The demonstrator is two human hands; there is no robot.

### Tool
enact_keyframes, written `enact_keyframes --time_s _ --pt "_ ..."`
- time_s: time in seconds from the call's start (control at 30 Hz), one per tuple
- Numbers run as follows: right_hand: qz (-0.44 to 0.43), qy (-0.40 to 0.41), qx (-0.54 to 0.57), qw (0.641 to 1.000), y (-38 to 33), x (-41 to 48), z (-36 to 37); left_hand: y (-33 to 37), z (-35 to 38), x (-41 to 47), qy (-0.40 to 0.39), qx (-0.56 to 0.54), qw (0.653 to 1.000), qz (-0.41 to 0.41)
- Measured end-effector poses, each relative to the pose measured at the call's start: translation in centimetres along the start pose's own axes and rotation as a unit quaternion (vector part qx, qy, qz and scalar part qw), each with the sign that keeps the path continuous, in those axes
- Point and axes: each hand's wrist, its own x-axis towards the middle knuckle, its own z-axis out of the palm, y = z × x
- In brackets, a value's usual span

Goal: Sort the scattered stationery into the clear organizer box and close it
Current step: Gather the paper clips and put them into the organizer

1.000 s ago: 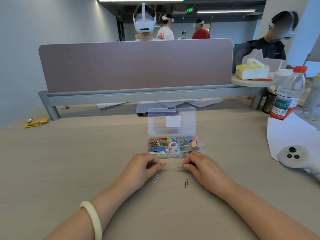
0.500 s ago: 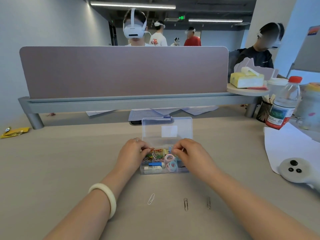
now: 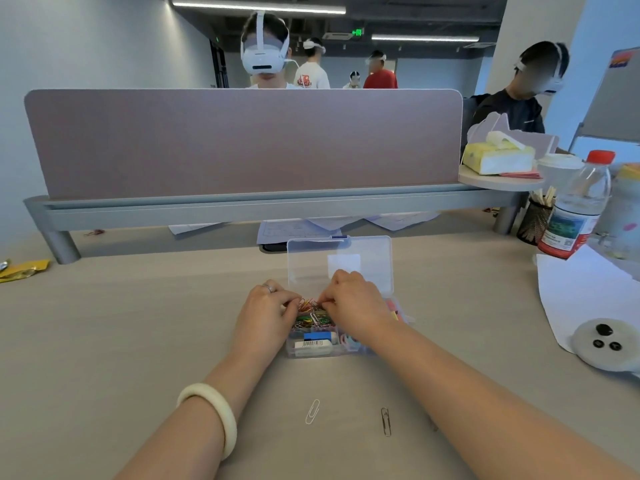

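The clear organizer box (image 3: 313,354) sits mid-table with its lid (image 3: 341,254) standing open at the back. Its compartments hold coloured paper clips (image 3: 311,318), a white eraser (image 3: 311,344) and small rings. My left hand (image 3: 266,315) and my right hand (image 3: 358,303) meet over the clip compartment, fingertips pinched together. Orange-red clips stick out at my left fingertips. What my right fingertips hold is hidden. On the table near me lie a white paper clip (image 3: 312,411) and a dark paper clip (image 3: 385,421). A third clip (image 3: 433,426) peeks out beside my right forearm.
A grey desk divider (image 3: 242,143) runs across the back, with papers under it. At the right are a water bottle (image 3: 575,206), a white sheet (image 3: 588,299) and a white controller (image 3: 606,344). A yellow wrapper (image 3: 24,270) lies far left.
Both hands lifted clips from the table in front of the box and moved forward over its clip compartment. My right hand has shifted left to meet the left one.
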Motion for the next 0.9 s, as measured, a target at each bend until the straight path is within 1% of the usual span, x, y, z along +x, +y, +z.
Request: enact_keyframes --time_s 0.03,0.13,0.2,0.37,0.47,0.53,0.7,0.83,0.9 --pt "-0.004 0.005 0.014 1.000 0.1 -0.2 -0.1 0.1 -0.2 -0.2 0.008 -0.002 1.000 -0.002" --pt "-0.002 0.040 0.106 0.994 0.9 -1.5 -1.3 1.0 -0.9 -1.2 0.021 -0.018 1.000 0.002" --pt "-0.010 0.044 0.150 0.988 2.1 -3.4 -2.3 1.7 -1.6 -2.4 -0.002 -0.044 0.999 0.010" --pt "-0.054 -0.059 0.258 0.963 6.0 -10.8 -4.1 2.6 -3.6 -6.5 -0.128 -0.058 0.990 0.021" --pt "-0.054 -0.154 0.288 0.944 7.8 -13.3 -4.5 3.1 -4.9 -8.3 -0.181 -0.044 0.982 0.003" --pt "-0.051 -0.190 0.291 0.936 8.1 -13.8 -4.4 3.6 -5.2 -9.3 -0.198 -0.031 0.980 -0.001" --pt "-0.075 -0.185 0.303 0.932 7.2 -14.1 -4.0 4.8 -4.4 -10.2 -0.185 -0.018 0.983 0.000" --pt "-0.104 -0.163 0.303 0.933 5.4 -14.2 -3.4 6.4 -3.2 -10.6 -0.187 -0.011 0.982 0.029" --pt "-0.103 -0.146 0.304 0.936 4.7 -14.1 -3.0 6.9 -2.9 -10.8 -0.187 -0.018 0.981 0.040"
